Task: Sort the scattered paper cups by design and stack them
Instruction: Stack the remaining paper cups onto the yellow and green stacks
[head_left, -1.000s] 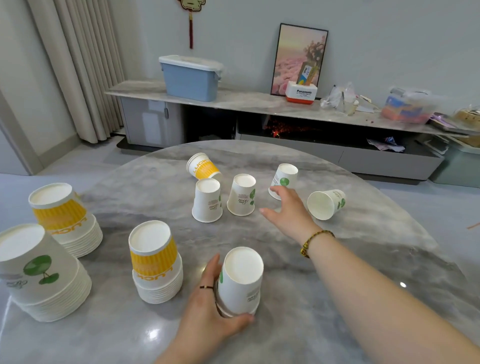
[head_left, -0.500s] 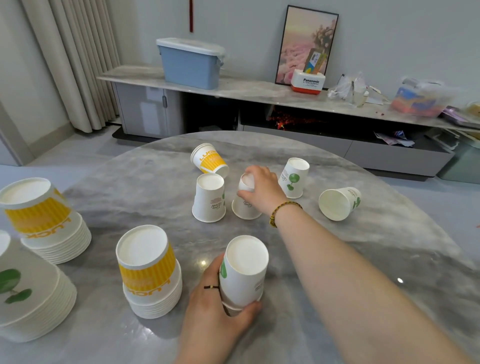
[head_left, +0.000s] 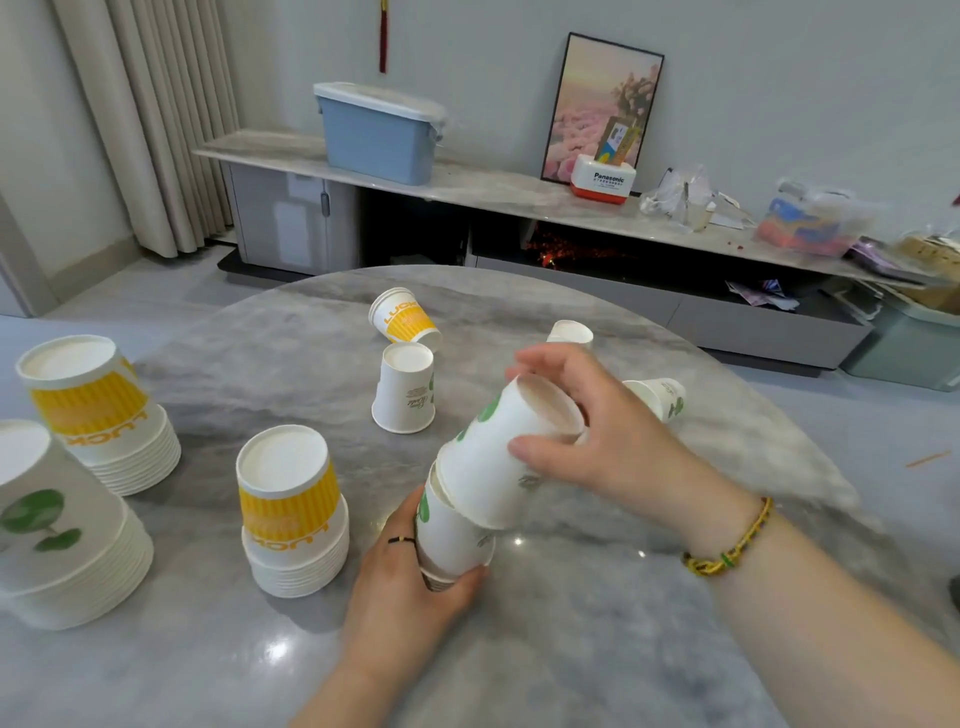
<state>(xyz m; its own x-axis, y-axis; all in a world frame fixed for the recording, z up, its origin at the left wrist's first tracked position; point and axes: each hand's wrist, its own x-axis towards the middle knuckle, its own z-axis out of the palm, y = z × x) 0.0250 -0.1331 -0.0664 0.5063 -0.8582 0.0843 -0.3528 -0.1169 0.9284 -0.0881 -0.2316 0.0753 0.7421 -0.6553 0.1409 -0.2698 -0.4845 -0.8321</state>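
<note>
My right hand (head_left: 592, 436) grips a white green-leaf cup (head_left: 498, 447), tilted, its mouth over the top of a small green-leaf stack (head_left: 449, 540) that my left hand (head_left: 400, 597) holds on the table. Loose cups lie beyond: one upside-down leaf cup (head_left: 405, 387), a tipped yellow cup (head_left: 402, 317), another leaf cup (head_left: 570, 331) partly hidden by my right hand, and one on its side (head_left: 660, 397). Sorted stacks stand left: a yellow stack (head_left: 293, 512), a taller yellow stack (head_left: 98, 410), a green-leaf stack (head_left: 57, 530).
The round grey marble table (head_left: 597, 623) drops off at its far and right edges. Behind it runs a low cabinet (head_left: 493, 192) with a blue bin (head_left: 379, 132), a framed picture (head_left: 600, 109) and clutter. Curtains (head_left: 150, 119) hang at the left.
My right hand reached to a leaf cup in the middle, picked it up and carried it back over the stack in my left hand. The view has tilted slightly.
</note>
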